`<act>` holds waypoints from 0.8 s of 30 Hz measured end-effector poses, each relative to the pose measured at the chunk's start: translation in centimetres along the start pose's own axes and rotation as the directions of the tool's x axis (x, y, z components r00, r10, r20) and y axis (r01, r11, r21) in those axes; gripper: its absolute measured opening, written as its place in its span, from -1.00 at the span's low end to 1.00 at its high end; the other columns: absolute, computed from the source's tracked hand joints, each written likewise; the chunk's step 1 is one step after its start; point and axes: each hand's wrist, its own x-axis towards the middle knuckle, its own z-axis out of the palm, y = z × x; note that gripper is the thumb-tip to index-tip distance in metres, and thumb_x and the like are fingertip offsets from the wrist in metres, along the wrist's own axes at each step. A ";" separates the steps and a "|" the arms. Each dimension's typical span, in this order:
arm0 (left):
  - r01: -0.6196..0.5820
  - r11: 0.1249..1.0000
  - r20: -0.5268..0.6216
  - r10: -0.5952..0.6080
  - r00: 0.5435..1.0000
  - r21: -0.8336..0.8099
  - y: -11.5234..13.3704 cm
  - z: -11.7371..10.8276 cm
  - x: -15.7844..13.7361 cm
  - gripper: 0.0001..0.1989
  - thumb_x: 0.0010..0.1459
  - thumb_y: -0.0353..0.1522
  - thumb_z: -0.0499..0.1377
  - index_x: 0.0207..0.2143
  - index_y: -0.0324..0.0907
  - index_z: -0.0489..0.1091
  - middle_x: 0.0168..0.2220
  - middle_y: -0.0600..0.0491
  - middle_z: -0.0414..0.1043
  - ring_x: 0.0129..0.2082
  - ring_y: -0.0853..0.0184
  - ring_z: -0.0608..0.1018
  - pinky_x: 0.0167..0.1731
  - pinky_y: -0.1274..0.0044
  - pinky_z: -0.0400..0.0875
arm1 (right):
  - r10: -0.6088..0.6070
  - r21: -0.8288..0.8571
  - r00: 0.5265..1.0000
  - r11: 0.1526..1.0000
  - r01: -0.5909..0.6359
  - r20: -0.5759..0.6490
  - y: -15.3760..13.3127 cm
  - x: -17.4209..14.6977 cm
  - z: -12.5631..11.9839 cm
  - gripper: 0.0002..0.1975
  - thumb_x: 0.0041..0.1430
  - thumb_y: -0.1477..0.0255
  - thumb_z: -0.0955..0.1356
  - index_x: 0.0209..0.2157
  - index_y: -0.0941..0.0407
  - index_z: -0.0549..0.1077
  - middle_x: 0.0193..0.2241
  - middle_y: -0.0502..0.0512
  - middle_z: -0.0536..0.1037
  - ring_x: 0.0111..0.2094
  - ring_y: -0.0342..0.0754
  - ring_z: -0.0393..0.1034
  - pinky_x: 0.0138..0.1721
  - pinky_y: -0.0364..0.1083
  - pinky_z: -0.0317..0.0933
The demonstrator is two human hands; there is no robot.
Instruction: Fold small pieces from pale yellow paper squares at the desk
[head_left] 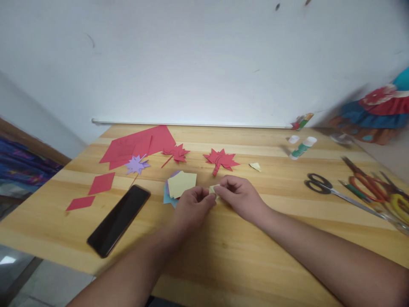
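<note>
Between my fingertips is a small piece of pale yellow paper (212,191), pinched from both sides above the tabletop. My left hand (195,205) is closed on its left edge, thumb towards me. On the other edge, my right hand (240,194) grips with thumb and fingers pressed together. Just left of my left hand lies a stack of coloured paper squares (182,184), pale yellow on top, with blue and purple showing beneath. Beyond my hands sits a red paper maple leaf (221,158). A small yellow folded piece (255,166) rests to its right.
A black phone (119,221) lies front left, near red paper diamonds (101,183). Behind are red sheets (140,145), a purple paper leaf (137,164) and another red leaf (179,152). An uncapped glue stick (303,148) and black-handled scissors (319,183) are on the right.
</note>
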 end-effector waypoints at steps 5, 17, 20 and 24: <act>0.005 1.000 0.023 -0.005 1.000 -0.011 0.1 0.1 0.0 -0.70 0.06 -0.12 0.28 -0.49 -0.16 0.41 -0.51 0.09 0.42 -0.47 0.36 0.37 -0.43 0.51 0.23 | 0.001 -0.026 1.000 1.000 -0.001 -0.010 -0.3 -0.1 0.0 -0.71 0.05 0.17 0.44 -0.52 0.08 0.44 -0.61 -0.10 0.37 -0.58 -0.18 0.16 -0.52 -0.13 0.09; -0.042 0.998 -0.003 0.042 0.999 -0.056 0.2 0.0 0.0 -0.69 0.04 -0.12 0.31 -0.46 -0.15 0.35 -0.52 0.13 0.37 -0.47 0.37 0.37 -0.41 0.52 0.23 | -0.002 -0.019 1.000 1.000 0.002 0.020 -0.6 -0.3 0.0 -0.68 0.11 0.14 0.45 -0.50 0.08 0.44 -0.63 -0.14 0.29 -0.60 -0.20 0.08 -0.55 -0.14 0.03; -0.081 0.993 -0.033 0.079 0.996 -0.087 0.5 0.0 -0.1 -0.70 0.07 -0.10 0.28 -0.41 -0.16 0.40 -0.50 0.13 0.37 -0.45 0.36 0.38 -0.38 0.51 0.26 | 0.013 -0.005 0.998 1.000 -0.012 0.063 -0.2 -0.3 0.0 -0.66 0.15 0.11 0.44 -0.47 0.08 0.44 -0.63 -0.12 0.32 -0.61 -0.19 0.10 -0.57 -0.14 0.03; -0.089 0.995 -0.101 0.085 0.991 -0.043 0.9 -0.2 -0.2 -0.70 0.10 -0.12 0.27 -0.45 -0.15 0.38 -0.54 0.15 0.33 -0.48 0.37 0.37 -0.40 0.52 0.24 | -0.119 -0.052 0.993 0.991 0.120 0.018 0.5 -0.5 0.0 -0.73 0.21 0.17 0.45 -0.19 0.05 0.47 -0.54 -0.11 0.40 -0.54 -0.14 0.27 -0.51 -0.13 0.18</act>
